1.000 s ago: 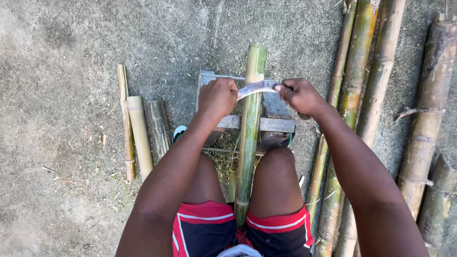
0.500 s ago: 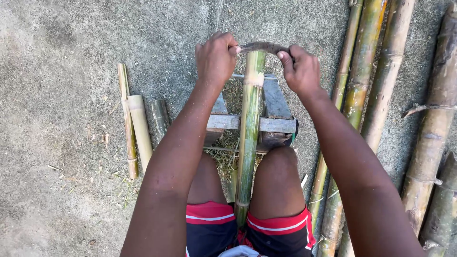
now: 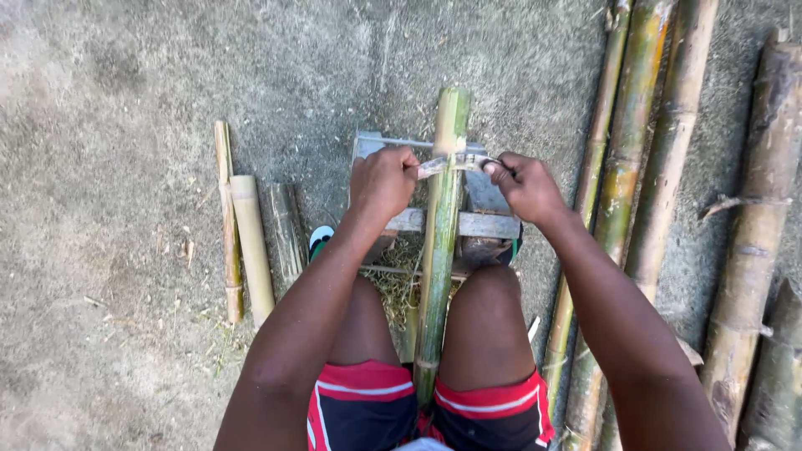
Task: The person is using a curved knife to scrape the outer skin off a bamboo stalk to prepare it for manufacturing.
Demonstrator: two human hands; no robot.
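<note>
Both hands [image 3: 455,179] have drawn the curved blade [image 3: 458,164] back down the bamboo pole [image 3: 441,250].

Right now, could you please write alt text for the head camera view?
A person's left hand and right hand grip the two ends of a curved metal blade laid across a long green bamboo pole, which rests on a low wooden frame between their knees. More bamboo poles lie on concrete ground.

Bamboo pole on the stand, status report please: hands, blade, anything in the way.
Left hand and right hand grip curved blade ends. Blade lies across green bamboo pole. Nothing blocks pole.
</note>
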